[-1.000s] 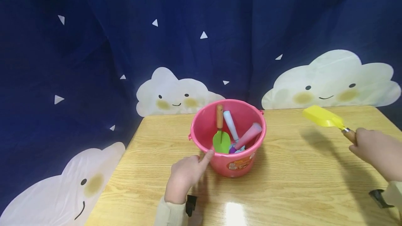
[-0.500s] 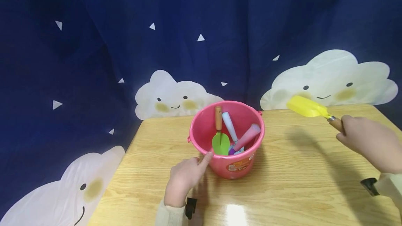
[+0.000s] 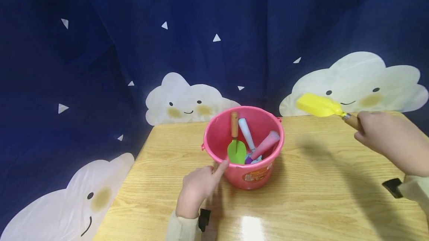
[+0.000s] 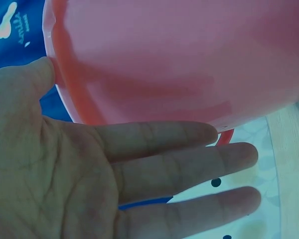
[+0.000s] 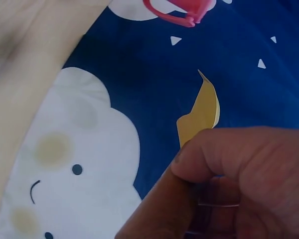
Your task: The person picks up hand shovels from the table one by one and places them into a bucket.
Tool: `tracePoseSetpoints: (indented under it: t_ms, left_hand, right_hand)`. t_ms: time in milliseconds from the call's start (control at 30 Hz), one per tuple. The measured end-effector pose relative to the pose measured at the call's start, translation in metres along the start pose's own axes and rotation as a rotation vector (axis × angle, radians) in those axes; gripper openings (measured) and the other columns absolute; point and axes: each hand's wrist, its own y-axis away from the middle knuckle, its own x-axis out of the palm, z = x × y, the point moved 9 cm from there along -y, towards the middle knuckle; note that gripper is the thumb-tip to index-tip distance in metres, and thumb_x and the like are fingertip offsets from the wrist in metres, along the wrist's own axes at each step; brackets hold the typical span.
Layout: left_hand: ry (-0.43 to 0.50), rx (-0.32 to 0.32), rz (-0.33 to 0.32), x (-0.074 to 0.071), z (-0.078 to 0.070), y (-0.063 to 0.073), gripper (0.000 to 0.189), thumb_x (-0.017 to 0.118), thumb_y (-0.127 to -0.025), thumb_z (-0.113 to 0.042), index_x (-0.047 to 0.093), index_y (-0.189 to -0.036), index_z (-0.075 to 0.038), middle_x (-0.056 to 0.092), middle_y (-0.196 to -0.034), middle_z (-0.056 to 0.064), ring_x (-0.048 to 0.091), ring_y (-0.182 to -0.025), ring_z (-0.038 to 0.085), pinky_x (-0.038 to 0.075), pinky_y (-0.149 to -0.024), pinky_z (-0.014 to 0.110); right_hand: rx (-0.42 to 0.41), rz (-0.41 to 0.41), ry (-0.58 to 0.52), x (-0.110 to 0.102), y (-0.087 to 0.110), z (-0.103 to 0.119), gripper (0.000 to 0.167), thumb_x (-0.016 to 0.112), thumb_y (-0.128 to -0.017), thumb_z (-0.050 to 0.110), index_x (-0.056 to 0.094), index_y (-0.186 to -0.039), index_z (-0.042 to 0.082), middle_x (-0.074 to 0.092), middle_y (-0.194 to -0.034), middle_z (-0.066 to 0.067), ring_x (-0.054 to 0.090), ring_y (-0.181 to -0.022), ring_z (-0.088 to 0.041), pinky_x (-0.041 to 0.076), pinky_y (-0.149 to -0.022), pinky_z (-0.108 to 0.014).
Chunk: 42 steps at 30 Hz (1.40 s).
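Note:
A pink bucket (image 3: pixel 219 131) stands upright on the table. My left hand (image 3: pixel 199 187) is at its near left side, thumb on the rim and the other fingers held straight along the outer wall, as the left wrist view shows. Off to the right, my right hand (image 3: pixel 390 136) grips the wooden handle of a yellow trowel (image 3: pixel 316 105) and holds it raised above the table, blade pointing left. Inside the bucket lean a green trowel (image 3: pixel 237 152) with a wooden handle, a tool with a light blue handle (image 3: pixel 246 133) and another with a pink handle (image 3: pixel 266 145); their lower ends are partly hidden.
The wooden table (image 3: pixel 308 203) reaches back to a dark blue curtain (image 3: pixel 207 2) printed with smiling clouds. On the bucket's front is an orange label (image 3: pixel 256 175). The bucket's rim has small side lugs, and a red handle (image 5: pixel 172 19) shows in the right wrist view.
My right hand has carried the yellow trowel leftward and up, closer to the bucket. The left hand and the bucket have stayed in place.

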Motion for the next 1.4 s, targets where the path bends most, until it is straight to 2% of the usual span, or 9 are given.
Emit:
tracePoseSetpoints:
  t_ms: [167,267,400,567,1033,1233,1400]
  left_hand:
    - [-0.006,0.001,-0.002,-0.001,0.0,0.0,0.089,0.012,-0.082,-0.073,0.063,-0.109,-0.006,0.063,-0.086,0.005,0.061,-0.082,0.027,0.044,-0.061,0.044]
    - [-0.006,0.006,-0.006,-0.001,-0.001,0.0,0.091,0.011,-0.08,-0.074,0.063,-0.109,-0.006,0.064,-0.088,0.006,0.061,-0.083,0.028,0.043,-0.061,0.044]
    - [-0.003,0.011,-0.01,-0.002,-0.001,-0.001,0.091,0.01,-0.08,-0.075,0.064,-0.108,-0.006,0.064,-0.092,0.007,0.061,-0.086,0.029,0.043,-0.062,0.045]
    - [0.001,0.015,-0.013,-0.002,-0.001,0.0,0.091,0.011,-0.08,-0.074,0.064,-0.106,-0.006,0.064,-0.092,0.007,0.061,-0.086,0.028,0.044,-0.062,0.045]
    - [0.012,0.028,-0.008,-0.002,-0.003,0.0,0.083,0.015,-0.084,-0.071,0.066,-0.099,-0.007,0.06,-0.076,0.003,0.06,-0.074,0.024,0.042,-0.056,0.041]
    - [0.014,0.031,-0.001,-0.002,-0.003,0.001,0.083,0.015,-0.084,-0.071,0.065,-0.1,-0.007,0.054,-0.068,0.0,0.056,-0.067,0.019,0.04,-0.052,0.038]
    - [0.012,0.039,0.0,-0.002,-0.003,0.002,0.082,0.015,-0.084,-0.069,0.065,-0.101,-0.007,0.053,-0.067,0.0,0.056,-0.067,0.02,0.04,-0.053,0.038]
  right_hand:
    - [0.065,0.083,-0.017,-0.003,-0.006,-0.001,0.019,0.057,-0.075,0.007,0.043,-0.064,0.004,0.037,-0.053,-0.001,0.035,-0.044,-0.018,0.03,-0.039,-0.034]
    - [0.076,0.094,-0.029,-0.009,-0.008,0.0,0.017,0.057,-0.076,0.007,0.043,-0.065,0.004,0.037,-0.054,-0.002,0.036,-0.045,-0.018,0.031,-0.039,-0.035]
    - [0.038,0.039,-0.037,-0.02,-0.009,0.009,0.015,0.055,-0.075,0.006,0.043,-0.066,0.006,0.036,-0.054,-0.001,0.035,-0.045,-0.017,0.029,-0.037,-0.033]
    - [-0.016,-0.026,-0.005,-0.03,-0.014,0.02,0.017,0.06,-0.07,0.002,0.043,-0.065,0.004,0.036,-0.054,-0.001,0.035,-0.045,-0.016,0.029,-0.036,-0.03]
    - [-0.046,-0.049,0.047,-0.044,-0.023,0.042,0.017,0.06,-0.068,0.0,0.045,-0.064,0.005,0.036,-0.054,-0.001,0.034,-0.044,-0.017,0.029,-0.037,-0.033]
    - [-0.051,0.03,0.034,-0.042,-0.03,0.049,0.014,0.061,-0.068,0.0,0.048,-0.068,0.003,0.04,-0.057,-0.002,0.037,-0.047,-0.018,0.033,-0.041,-0.035]
    - [-0.052,0.077,0.036,-0.04,-0.033,0.053,0.013,0.062,-0.069,0.001,0.05,-0.071,0.004,0.042,-0.059,-0.002,0.039,-0.048,-0.018,0.033,-0.042,-0.034]
